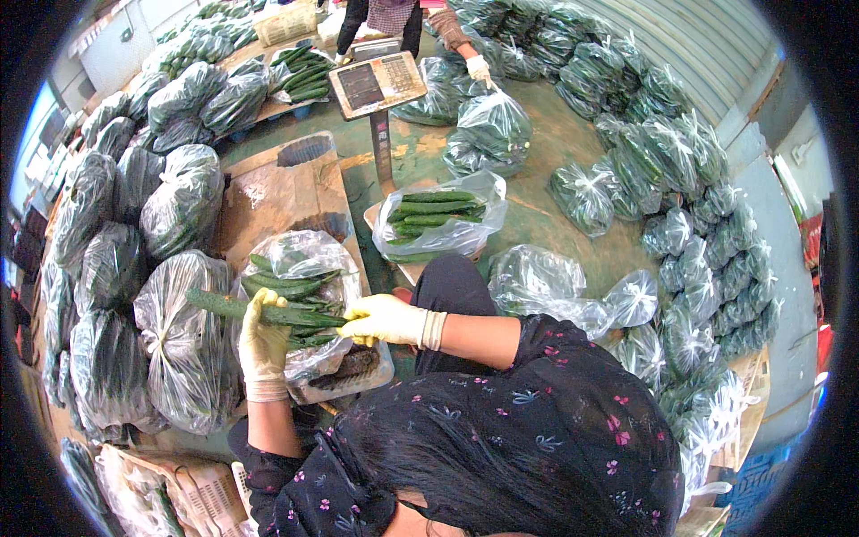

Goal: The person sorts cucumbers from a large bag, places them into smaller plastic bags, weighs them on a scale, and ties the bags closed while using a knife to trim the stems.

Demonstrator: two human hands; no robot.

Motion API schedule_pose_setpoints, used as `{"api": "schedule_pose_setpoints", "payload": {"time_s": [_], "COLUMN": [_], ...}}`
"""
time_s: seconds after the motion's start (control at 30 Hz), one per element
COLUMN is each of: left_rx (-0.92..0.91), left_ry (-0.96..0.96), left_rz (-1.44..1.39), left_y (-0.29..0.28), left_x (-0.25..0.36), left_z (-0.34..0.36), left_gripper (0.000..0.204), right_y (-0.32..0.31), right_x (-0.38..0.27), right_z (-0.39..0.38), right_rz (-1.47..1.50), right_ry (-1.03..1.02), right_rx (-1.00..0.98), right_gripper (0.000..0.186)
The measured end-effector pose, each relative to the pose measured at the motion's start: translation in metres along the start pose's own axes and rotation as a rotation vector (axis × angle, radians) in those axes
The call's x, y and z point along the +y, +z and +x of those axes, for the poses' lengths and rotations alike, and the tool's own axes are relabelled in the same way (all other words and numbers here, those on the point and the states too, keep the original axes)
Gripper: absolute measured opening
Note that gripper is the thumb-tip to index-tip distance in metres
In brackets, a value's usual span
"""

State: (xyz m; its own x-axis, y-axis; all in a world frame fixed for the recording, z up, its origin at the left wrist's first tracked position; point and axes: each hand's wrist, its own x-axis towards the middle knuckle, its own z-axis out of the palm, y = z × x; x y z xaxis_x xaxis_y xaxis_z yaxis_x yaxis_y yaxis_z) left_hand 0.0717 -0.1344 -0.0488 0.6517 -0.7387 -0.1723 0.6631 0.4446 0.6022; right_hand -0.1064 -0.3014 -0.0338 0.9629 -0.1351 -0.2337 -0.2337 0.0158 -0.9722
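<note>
A long green cucumber (219, 303) lies across both my hands, raised over an open clear plastic bag (309, 246). Its middle is gripped by my left hand (264, 345), in a pale yellow glove. At the cucumber's right end, the gloved fingers of my right hand (389, 320) are closed on the tip. Below, several more cucumbers (300, 285) lie in the bag, partly hidden by my hands. That bag sits in a pale plastic crate (380, 374). Just ahead, another open bag (490, 186) of cucumbers (429, 215) rests on the platform of a scale.
The scale's display head (378, 85) stands on a post ahead. Full tied bags (183, 340) crowd my left; more bags (707, 268) line the right wall. Beyond the scale, another person's gloved hand (478, 68) holds the top of a filled bag (489, 134). Cardboard (286, 192) covers crates at left.
</note>
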Motion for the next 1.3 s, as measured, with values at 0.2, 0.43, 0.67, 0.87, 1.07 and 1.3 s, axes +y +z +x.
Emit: {"api": "schedule_pose_setpoints", "payload": {"time_s": [0.2, 0.43, 0.67, 0.87, 1.07, 1.3], "left_rx": [-0.010, -0.024, -0.142, -0.322, -0.317, -0.070], "left_ry": [-0.014, -0.416, -0.067, 0.017, -0.005, 0.112], "left_rz": [0.033, 0.119, 0.311, 0.751, 0.770, 1.178], "left_y": [0.032, 0.061, 0.100, 0.152, 0.164, 0.094], "left_x": [-0.009, -0.021, -0.029, -0.071, -0.088, -0.132], "left_z": [0.014, 0.021, 0.031, 0.029, 0.059, 0.136], "left_gripper": [0.024, 0.035, 0.034, 0.036, 0.036, 0.059], "right_y": [-0.005, 0.009, -0.042, -0.050, -0.116, -0.217], "right_x": [-0.012, -0.019, -0.005, -0.012, -0.007, 0.004], "right_z": [-0.015, -0.007, -0.010, -0.003, -0.023, -0.049], "right_rz": [-0.456, -0.612, -0.558, 0.219, 0.734, 0.247], "right_ry": [-0.345, -0.783, -0.491, -0.369, -0.572, -0.582], "right_rx": [0.039, -0.439, 0.034, 0.198, 0.295, 0.658], "right_gripper": [0.031, 0.023, 0.045, 0.052, 0.031, 0.034]}}
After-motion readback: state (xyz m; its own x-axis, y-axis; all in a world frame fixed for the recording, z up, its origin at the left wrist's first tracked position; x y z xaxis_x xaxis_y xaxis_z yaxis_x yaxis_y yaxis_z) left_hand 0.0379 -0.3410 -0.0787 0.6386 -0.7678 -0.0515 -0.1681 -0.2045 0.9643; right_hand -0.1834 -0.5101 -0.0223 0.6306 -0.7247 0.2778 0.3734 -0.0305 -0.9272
